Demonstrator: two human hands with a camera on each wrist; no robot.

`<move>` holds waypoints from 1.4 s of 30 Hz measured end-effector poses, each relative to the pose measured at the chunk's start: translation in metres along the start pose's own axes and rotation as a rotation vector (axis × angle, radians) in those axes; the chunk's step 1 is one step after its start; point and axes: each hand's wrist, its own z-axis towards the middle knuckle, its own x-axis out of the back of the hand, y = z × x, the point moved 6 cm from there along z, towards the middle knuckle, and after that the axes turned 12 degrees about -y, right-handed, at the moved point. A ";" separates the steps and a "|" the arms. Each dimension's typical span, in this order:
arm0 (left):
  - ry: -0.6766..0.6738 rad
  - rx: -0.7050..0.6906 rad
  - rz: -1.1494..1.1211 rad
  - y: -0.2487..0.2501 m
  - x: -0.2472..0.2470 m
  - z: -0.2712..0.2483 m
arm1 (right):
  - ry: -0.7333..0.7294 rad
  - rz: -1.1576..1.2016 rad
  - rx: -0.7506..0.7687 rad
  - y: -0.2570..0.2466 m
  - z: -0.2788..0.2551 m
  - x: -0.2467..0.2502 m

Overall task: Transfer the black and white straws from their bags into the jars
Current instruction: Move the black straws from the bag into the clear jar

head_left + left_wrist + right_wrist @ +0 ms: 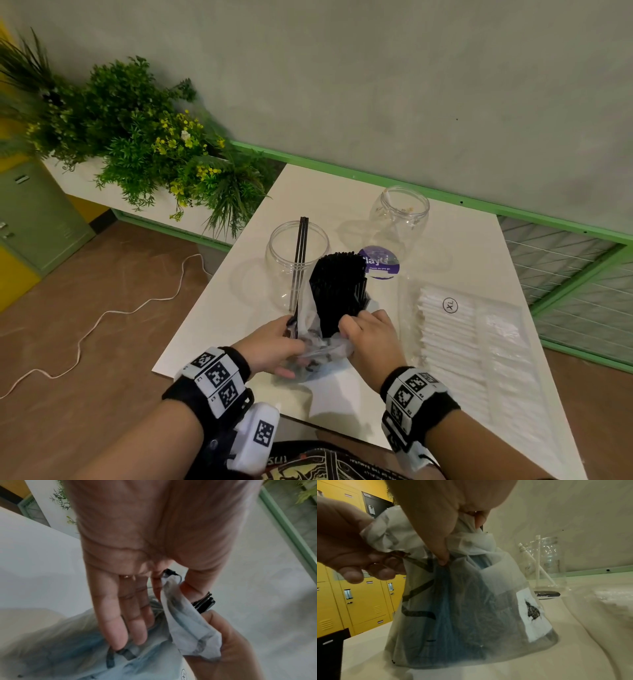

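Note:
A translucent bag of black straws stands on the white table, and the bundle sticks out of its top. My left hand pinches the bag's loose edge between thumb and forefinger. My right hand grips the bag round the bundle from the other side. Just behind, a clear jar holds a few black straws. A second clear jar farther right holds white straws. The bag of white straws lies flat at my right.
A purple round sticker lies between the jars. A planter of green plants stands off the table's left. A white cable trails over the floor. Green rail and wall run behind the table; yellow lockers stand at the left.

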 end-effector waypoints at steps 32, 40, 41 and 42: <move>-0.030 -0.252 0.062 -0.006 0.002 0.030 | -0.224 0.492 -0.205 0.016 0.008 -0.015; -0.077 -0.216 0.098 -0.004 0.002 0.031 | 0.187 0.769 -0.321 0.050 0.003 0.021; -0.083 -0.213 0.109 -0.004 0.002 0.031 | 0.218 0.752 -0.339 0.055 0.004 0.026; -0.088 -0.210 0.115 -0.004 0.001 0.032 | 0.245 0.725 -0.355 0.060 0.005 0.030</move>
